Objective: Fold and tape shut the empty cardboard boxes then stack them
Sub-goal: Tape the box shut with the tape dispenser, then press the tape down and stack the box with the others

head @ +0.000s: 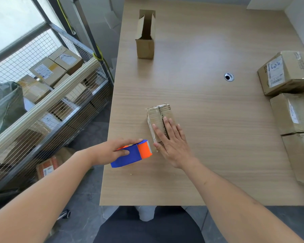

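A small cardboard box (158, 114) lies on the wooden table (209, 120) with its two top flaps folded together along a middle seam. My right hand (170, 142) presses flat on its near end with straight fingers. My left hand (112, 150) grips a blue and orange tape dispenser (133, 154) just left of the box's near end, its toothed edge pointing at the box. A second small box (145, 35) stands upright at the far side of the table with its top flaps open.
Several taped boxes with labels (288, 74) sit along the table's right edge. A cable hole (229, 77) is in the tabletop. A wire cage cart (47, 95) holding parcels stands to the left of the table, and a parcel (47, 166) lies on the floor beside it.
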